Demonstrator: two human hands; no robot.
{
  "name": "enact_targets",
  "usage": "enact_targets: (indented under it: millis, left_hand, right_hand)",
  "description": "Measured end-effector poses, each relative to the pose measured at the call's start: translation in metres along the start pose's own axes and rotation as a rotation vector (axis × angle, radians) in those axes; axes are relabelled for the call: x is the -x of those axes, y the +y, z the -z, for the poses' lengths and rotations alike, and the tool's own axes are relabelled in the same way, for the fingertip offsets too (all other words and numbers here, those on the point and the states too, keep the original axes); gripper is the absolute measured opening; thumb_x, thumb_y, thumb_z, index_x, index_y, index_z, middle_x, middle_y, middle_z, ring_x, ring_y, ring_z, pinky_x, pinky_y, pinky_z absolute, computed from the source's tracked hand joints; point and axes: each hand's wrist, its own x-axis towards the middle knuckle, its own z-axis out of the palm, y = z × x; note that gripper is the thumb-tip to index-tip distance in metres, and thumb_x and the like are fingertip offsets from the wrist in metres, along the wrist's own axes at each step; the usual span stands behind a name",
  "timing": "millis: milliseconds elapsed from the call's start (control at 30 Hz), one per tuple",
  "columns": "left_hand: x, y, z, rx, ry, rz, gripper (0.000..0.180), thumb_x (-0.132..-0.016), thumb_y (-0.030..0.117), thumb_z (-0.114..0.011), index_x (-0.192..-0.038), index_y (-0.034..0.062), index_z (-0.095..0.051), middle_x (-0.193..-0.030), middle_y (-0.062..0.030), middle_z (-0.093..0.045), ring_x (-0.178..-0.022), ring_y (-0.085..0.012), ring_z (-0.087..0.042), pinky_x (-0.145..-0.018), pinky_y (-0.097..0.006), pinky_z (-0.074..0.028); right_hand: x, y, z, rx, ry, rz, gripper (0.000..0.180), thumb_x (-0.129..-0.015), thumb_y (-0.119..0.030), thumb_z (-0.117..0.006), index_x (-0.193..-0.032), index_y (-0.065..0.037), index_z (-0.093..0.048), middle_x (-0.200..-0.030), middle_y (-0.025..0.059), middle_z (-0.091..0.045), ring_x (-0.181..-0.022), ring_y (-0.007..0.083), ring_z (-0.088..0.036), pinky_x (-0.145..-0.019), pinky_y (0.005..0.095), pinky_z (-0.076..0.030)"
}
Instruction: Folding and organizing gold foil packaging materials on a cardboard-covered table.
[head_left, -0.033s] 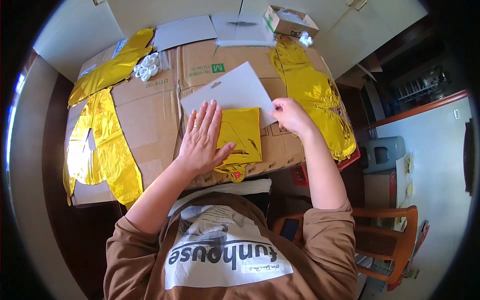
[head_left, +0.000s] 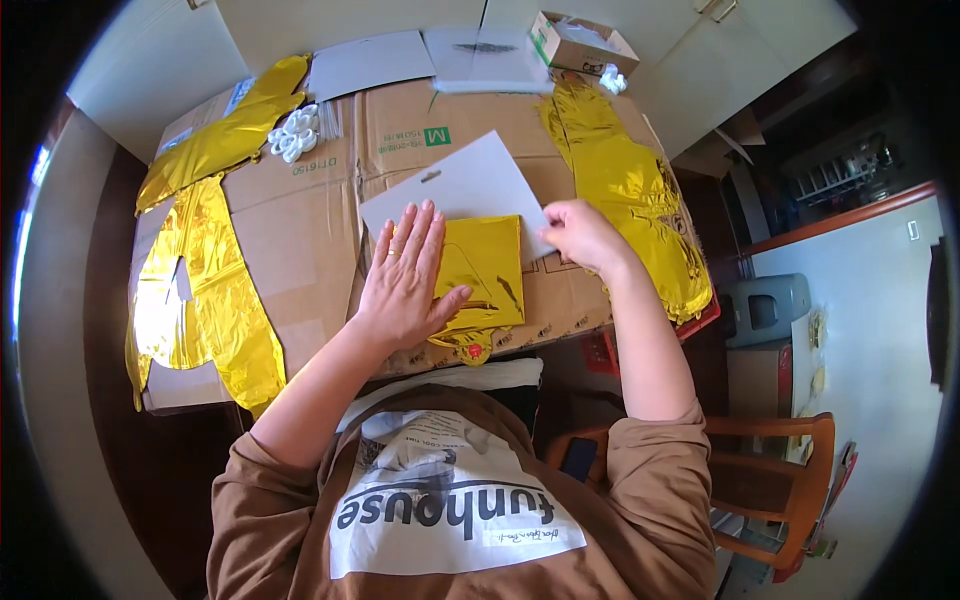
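A folded gold foil balloon (head_left: 485, 262) lies near the table's front edge, its rounded tab with a red spot sticking out toward me. My left hand (head_left: 405, 285) is flat with fingers stretched, resting across the balloon's left side. A pale grey card (head_left: 465, 185) with a hanging slot sits at an angle; its near part is hidden by the folded foil and my left fingers. At the card's right corner, my right hand (head_left: 580, 235) pinches the edge between thumb and fingers.
Flattened cardboard (head_left: 300, 220) covers the table. Flat gold foil balloons lie at left (head_left: 205, 290) and right (head_left: 630, 180). White ribbon coils (head_left: 294, 133), a grey card (head_left: 372, 65), a clear plastic bag (head_left: 485, 60) and a small open box (head_left: 583, 45) stand farther back. A wooden chair (head_left: 800, 480) is at right.
The pale grey card's far corner has dipped slightly toward me, with my right hand still on its edge. My left hand has stayed in place.
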Motion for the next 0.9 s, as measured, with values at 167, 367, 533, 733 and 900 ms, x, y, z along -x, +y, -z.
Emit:
enact_targets:
  millis: [167, 367, 533, 733, 900]
  left_hand:
    - [0.000, -0.002, -0.002, 0.021, -0.037, 0.017, 0.090, -0.100, 0.058, -0.047, -0.157, -0.0071, -0.024, -0.165, -0.0263, -0.023, -0.156, -0.0390, -0.018, -0.127, -0.051, -0.011]
    - [-0.005, -0.001, -0.001, 0.053, -0.058, 0.032, 0.088, -0.102, 0.058, -0.045, -0.159, -0.0045, -0.021, -0.166, -0.0259, -0.021, -0.156, -0.0387, -0.016, -0.127, -0.049, -0.011]
    - [-0.009, 0.002, 0.000, 0.118, -0.041, 0.068, 0.085, -0.102, 0.054, -0.048, -0.160, -0.0022, -0.021, -0.166, -0.0256, -0.020, -0.156, -0.0391, -0.015, -0.127, -0.049, -0.011]
    - [-0.018, -0.004, 0.010, 0.335, 0.023, 0.115, 0.076, -0.102, 0.041, -0.056, -0.158, -0.0006, -0.026, -0.164, -0.0252, -0.026, -0.154, -0.0403, -0.023, -0.125, -0.047, -0.021]
    - [-0.024, -0.035, 0.030, 0.583, 0.050, 0.094, 0.055, -0.100, 0.018, -0.058, -0.150, 0.0012, -0.043, -0.150, -0.0225, -0.048, -0.136, -0.0404, -0.048, -0.114, -0.045, -0.039]
  right_hand:
    - [0.031, -0.021, 0.004, 0.245, -0.305, -0.073, 0.031, -0.093, -0.024, -0.070, -0.075, 0.000, -0.066, -0.063, 0.0028, -0.065, -0.057, 0.0098, -0.058, -0.055, 0.0277, -0.046]
    - [0.057, -0.012, -0.005, 0.357, -0.391, -0.032, 0.026, -0.093, -0.023, -0.067, -0.079, -0.001, -0.072, -0.068, 0.0108, -0.069, -0.062, 0.0194, -0.064, -0.061, 0.0353, -0.051]
    - [0.065, -0.014, -0.011, 0.530, -0.265, 0.072, 0.025, -0.092, -0.023, -0.067, -0.079, -0.003, -0.072, -0.069, 0.0149, -0.067, -0.067, 0.0311, -0.064, -0.067, 0.0398, -0.051]
    - [0.059, -0.031, -0.022, 0.450, 0.364, 0.399, 0.043, -0.097, -0.033, -0.064, -0.128, -0.002, -0.064, -0.128, 0.0201, -0.066, -0.112, 0.0376, -0.065, -0.099, 0.0463, -0.051]
    - [0.033, 0.002, -0.059, 0.643, 0.289, 0.589, 0.058, -0.104, -0.034, -0.053, -0.153, -0.003, -0.042, -0.160, 0.0172, -0.040, -0.151, 0.0330, -0.033, -0.125, 0.0489, -0.022]
